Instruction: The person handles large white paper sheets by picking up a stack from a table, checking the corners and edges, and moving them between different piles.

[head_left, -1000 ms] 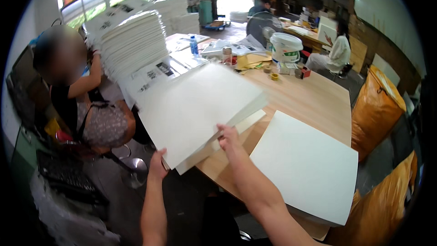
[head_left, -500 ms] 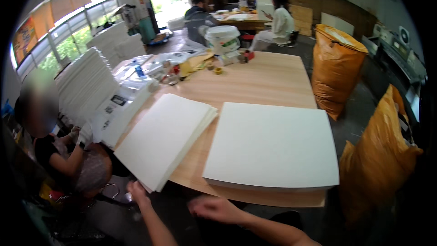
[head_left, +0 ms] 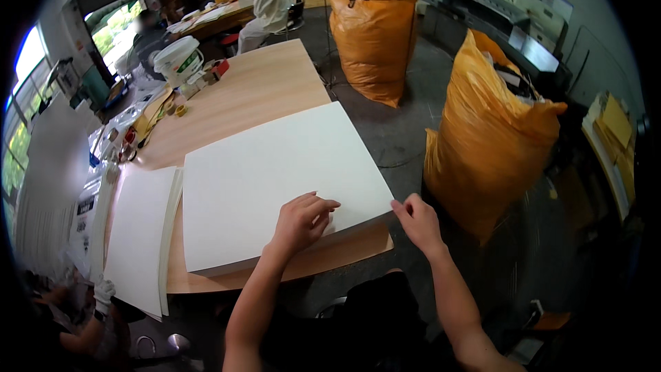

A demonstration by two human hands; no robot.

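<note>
Large white paper stack (head_left: pixel 275 172) on wooden table (head_left: pixel 268 89). Left hand (head_left: pixel 303 219) flat, fingers spread, atop stack's near edge. Right hand (head_left: pixel 417 224) pinching stack's near right corner.

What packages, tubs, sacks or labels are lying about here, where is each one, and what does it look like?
Near orange plastic sack: right of the wooden table, tall, bulging, open at the top.
Far orange plastic sack: beyond the table's far right corner, upright, full.
White plastic bucket: far left end of the table, round, with a green label on its side.
Printed sheets: left edge, white with dark patches.
</note>
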